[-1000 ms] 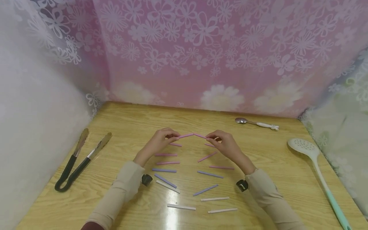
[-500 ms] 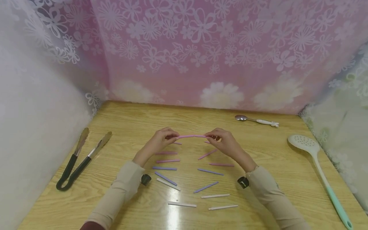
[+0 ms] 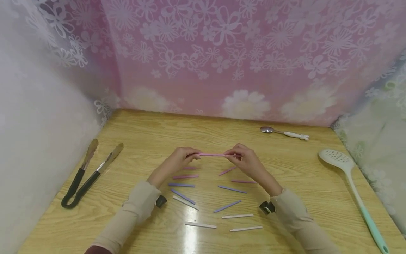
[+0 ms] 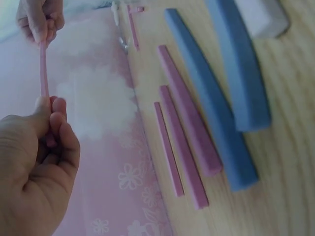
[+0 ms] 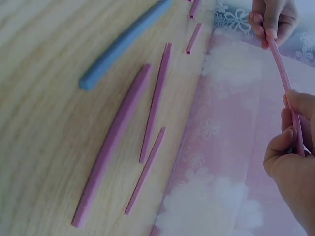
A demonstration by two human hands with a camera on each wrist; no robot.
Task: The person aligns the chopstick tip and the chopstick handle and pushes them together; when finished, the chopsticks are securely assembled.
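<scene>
- Shifted slightly nearer the body since the earlier frame: left hand (image 3: 180, 157), right hand (image 3: 244, 156), and the pink stick (image 3: 211, 154) between them.
- Held level, up off the bench (image 3: 146, 123), poking out past the fingers of the right hand.
- Pinched on both sides, thumbs pressing against curled fingers, with no slack showing.
- Hard to tell whether a single piece or two meeting.
- Probably very light, fairly stiff, matte enough not to slip; perhaps brittle under bending.
- Best taken near each end, lightly, keeping force along the length.
</scene>
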